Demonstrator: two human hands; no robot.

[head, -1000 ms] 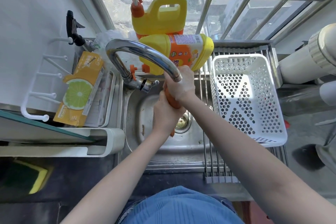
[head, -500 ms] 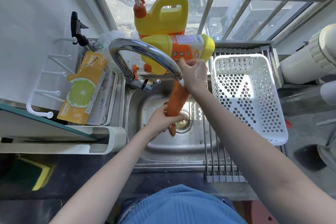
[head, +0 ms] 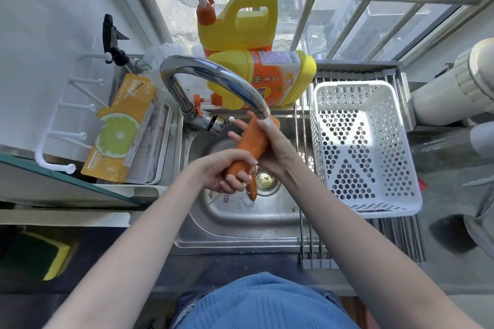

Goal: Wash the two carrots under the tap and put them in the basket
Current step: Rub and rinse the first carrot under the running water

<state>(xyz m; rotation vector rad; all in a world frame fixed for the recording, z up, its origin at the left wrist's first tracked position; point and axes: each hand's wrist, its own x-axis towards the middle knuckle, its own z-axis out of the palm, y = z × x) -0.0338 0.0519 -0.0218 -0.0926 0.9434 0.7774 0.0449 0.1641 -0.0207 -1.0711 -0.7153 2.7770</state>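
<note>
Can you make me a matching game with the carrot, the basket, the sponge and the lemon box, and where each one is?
Things:
1. carrot
2. basket
3. sponge
4. lemon box

Places:
A. dark counter, bottom left corner
B. in a tray left of the sink
C. held in both hands under the tap
D. on the metal rack right of the sink

Pairs: 1-C, 2-D, 3-A, 4-B

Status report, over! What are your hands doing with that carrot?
Both hands, left hand and right hand, gripping one carrot under the tap. Basket empty. Second carrot not visible.
</note>
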